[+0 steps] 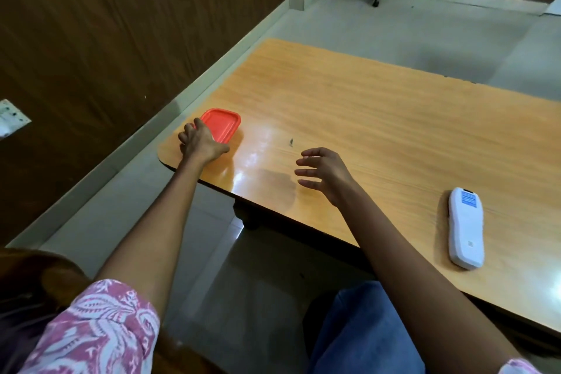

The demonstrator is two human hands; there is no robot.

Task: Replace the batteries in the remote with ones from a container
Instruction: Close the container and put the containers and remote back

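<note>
The red container (226,130) sits at the table's (379,118) left corner, about 10 o'clock from the middle of the view. Its lid (220,123) is on, so we cannot see any batteries inside.

Step in hand, as we judge it: securing the container in order to open it. The battery swap itself has not begun.

Left hand (202,143): it lies against the container's near-left side, at its 7 o'clock. The fingers curl over the left rim and the thumb lies along the near edge, so it grips the container.

Right hand (326,174): it hovers at 4 o'clock from the container, well apart from it. The fingers are spread and loosely straight and point towards the container. It holds and touches nothing.

Next move, our estimate: the left hand steadies the base while the right comes in at the lid's free edge, near its 3 o'clock corner, and peels upward. A snap-on lid may resist and the box may slide on the glossy top, so the left grip matters.

The remote (466,228) is white and lies back up at 4 o'clock in the view, near the table's near edge. It is well apart from both hands, and we see no opened battery cover.
</note>
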